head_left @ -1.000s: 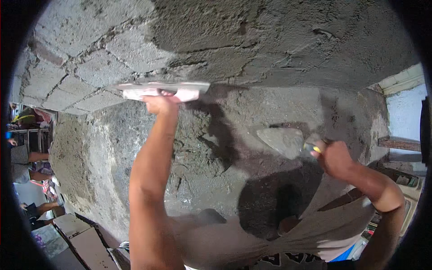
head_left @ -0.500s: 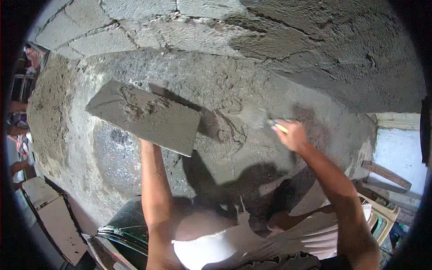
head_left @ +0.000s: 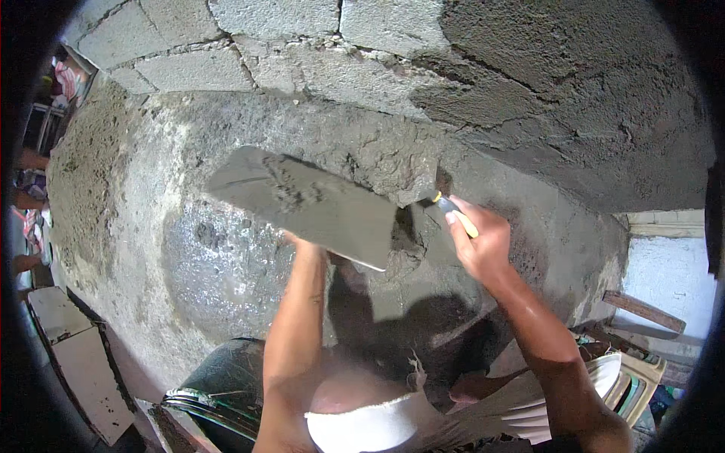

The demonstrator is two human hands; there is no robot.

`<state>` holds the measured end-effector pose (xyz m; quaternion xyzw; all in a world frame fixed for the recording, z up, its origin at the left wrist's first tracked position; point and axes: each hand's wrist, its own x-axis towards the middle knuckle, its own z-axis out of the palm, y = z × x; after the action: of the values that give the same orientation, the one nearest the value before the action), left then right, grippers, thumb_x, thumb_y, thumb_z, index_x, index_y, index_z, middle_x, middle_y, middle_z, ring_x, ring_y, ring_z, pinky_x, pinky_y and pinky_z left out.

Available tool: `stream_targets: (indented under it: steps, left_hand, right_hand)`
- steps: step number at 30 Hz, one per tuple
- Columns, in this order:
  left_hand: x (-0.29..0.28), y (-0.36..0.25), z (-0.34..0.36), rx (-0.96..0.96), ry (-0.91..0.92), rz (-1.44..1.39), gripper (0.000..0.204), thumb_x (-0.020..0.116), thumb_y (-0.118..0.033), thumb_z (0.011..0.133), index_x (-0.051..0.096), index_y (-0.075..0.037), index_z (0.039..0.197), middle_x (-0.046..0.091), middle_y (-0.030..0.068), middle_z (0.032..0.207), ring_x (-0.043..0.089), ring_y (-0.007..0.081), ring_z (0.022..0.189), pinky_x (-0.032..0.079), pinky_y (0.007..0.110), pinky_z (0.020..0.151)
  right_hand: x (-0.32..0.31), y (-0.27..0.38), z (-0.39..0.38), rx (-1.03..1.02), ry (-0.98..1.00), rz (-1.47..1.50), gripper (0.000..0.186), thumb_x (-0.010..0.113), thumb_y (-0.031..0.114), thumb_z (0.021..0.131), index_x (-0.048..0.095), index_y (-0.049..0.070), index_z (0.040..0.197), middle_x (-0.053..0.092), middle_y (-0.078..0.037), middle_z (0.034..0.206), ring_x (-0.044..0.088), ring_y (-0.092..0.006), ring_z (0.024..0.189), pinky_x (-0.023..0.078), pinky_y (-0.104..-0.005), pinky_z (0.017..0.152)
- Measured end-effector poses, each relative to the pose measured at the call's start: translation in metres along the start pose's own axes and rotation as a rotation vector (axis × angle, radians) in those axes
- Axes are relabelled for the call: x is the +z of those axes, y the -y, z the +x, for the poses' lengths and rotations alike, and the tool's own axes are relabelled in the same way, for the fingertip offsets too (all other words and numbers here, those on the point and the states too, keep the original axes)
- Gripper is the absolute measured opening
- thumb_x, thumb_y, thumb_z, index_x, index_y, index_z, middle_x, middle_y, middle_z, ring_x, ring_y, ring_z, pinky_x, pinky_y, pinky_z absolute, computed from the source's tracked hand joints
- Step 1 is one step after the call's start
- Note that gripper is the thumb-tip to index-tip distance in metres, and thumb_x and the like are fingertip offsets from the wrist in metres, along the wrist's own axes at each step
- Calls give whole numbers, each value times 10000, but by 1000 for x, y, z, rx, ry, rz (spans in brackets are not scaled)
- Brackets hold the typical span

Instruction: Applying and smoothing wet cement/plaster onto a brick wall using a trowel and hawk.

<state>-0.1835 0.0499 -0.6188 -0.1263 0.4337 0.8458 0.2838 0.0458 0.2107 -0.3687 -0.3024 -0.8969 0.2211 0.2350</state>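
A flat rectangular mortar board (head_left: 351, 219), coated in grey mortar, is held up from below by my left hand (head_left: 303, 245); the fingers are hidden under it. Small lumps of mortar (head_left: 298, 187) lie on top. My right hand (head_left: 485, 240) is closed round the yellow-and-black handle of a trowel (head_left: 418, 183). Mortar covers the trowel's blade, which is close to the board's right corner; I cannot tell if they touch. Below and beyond the blade is rough wet mortar (head_left: 377, 151) on the floor.
A block wall (head_left: 287, 64), partly coated with darker mortar at right, rises at the far side. A dark green container (head_left: 219, 377) and pale boards (head_left: 87, 377) stand at lower left. A wooden plank (head_left: 644, 312) and a beige plastic chair (head_left: 642, 389) are at right.
My left hand has brought the mortar board to the right, closer to the trowel. The trowel blade has turned and sits by the board's corner, and its handle now points down and right.
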Motion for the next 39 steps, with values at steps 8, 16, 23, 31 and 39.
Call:
stream_targets:
  steps: [8,16,23,31,39]
  left_hand:
    - [128,1,-42,-328,441,-154,517,394,-401,1029,477,-70,1416,582,126,1329,588,327,1170,501,478,995]
    - [211,-38,-65,-366,568,-253,500,402,-411,1031,501,-76,1388,570,120,1348,586,309,1185,503,472,998]
    - [213,-42,-54,-422,406,-290,636,368,-572,992,473,-103,1409,520,116,1390,553,321,1216,471,560,999]
    - [266,-57,-42,-222,244,-205,597,334,-493,1000,479,-69,1395,507,161,1390,525,410,1232,425,621,1035]
    - [319,6,-29,253,70,168,565,397,-429,1026,457,-13,1403,510,155,1394,546,341,1214,439,516,1075]
  right_hand:
    - [-45,38,2,-670,-128,-401,437,803,41,684,687,76,1104,688,-94,977,617,-186,614,441,-295,524]
    - [-104,26,17,-661,-234,-525,412,787,-39,668,707,66,1058,714,-125,948,632,-202,620,458,-296,526]
    - [-196,-9,15,-496,-214,-538,384,778,17,724,703,87,1095,721,-98,941,641,-220,637,504,-314,557]
    - [-301,-16,-79,137,-72,-264,251,771,-21,759,726,-12,1006,707,-154,841,683,-214,710,532,-300,698]
    - [-304,-12,-94,508,-218,0,280,781,-6,777,732,-30,1051,699,-98,811,602,-125,725,476,-256,690]
